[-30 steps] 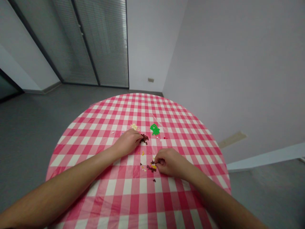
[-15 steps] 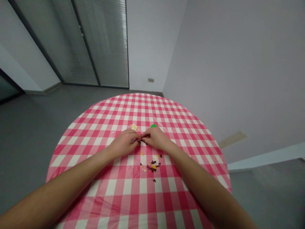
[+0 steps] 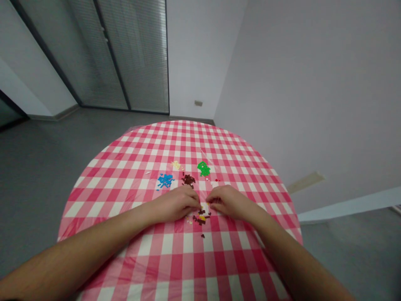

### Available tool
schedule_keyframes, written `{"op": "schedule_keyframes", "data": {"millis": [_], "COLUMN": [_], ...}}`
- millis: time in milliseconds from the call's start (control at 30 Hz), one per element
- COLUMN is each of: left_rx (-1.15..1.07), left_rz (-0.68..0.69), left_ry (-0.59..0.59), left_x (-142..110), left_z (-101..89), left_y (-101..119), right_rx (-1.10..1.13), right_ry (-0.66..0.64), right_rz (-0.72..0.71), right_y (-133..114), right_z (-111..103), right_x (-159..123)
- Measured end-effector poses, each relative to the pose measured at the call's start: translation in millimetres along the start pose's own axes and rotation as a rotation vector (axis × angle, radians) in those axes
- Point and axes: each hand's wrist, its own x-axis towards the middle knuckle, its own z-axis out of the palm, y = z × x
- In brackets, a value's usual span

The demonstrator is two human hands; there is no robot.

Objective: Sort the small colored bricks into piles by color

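Note:
My left hand [image 3: 178,203] rests at the upper left of a mixed pile of small brown and yellow pieces [image 3: 200,220], its fingers curled together and fingertips touching the pile's edge. Across from it, my right hand [image 3: 230,202] has thumb and fingertips pinched close beside a few yellow bits. Whatever either hand pinches is too small to make out. Just beyond my left hand lies a heap of dark brown pieces [image 3: 188,179]. A heap of small blue pieces [image 3: 165,180] is to its left, and a green heap [image 3: 204,168] is to its right.
A cream heap [image 3: 176,165] lies behind the blue and brown ones. Some red bits [image 3: 217,180] sit beyond my right hand. One brown piece [image 3: 203,236] lies nearer me. A red-and-white checked cloth [image 3: 175,267] covers the round table; a wall [image 3: 313,104] stands at right.
Both hands have come back towards me from the brown heap to the mixed pile, and apart from each other. The blue, brown and green heaps are now uncovered.

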Motion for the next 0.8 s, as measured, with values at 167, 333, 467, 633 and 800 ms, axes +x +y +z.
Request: {"op": "schedule_keyframes", "data": {"millis": [167, 333, 467, 633, 800], "left_rx": [0.060, 0.096, 0.119, 0.085, 0.058], "left_rz": [-0.016, -0.099, -0.178, -0.184, -0.235], "left_ry": [-0.041, -0.016, -0.017, 0.003, 0.076], "left_x": [2, 2, 5, 4, -3], "left_z": [11.3, 15.2, 17.0, 12.4, -3.4], "left_y": [0, -2, 0, 3, 4], "right_rx": [0.020, 0.036, 0.045, 0.102, -0.004], "right_ry": [0.034, 0.032, 0.041, 0.013, -0.122], "right_rz": [0.086, 0.074, 0.073, -0.004, -0.146], "right_y": [-9, -16, -17, -17, -22], "right_z": [7, 11, 17, 14, 11], "right_x": [-4, -10, -15, -15, -8]}}
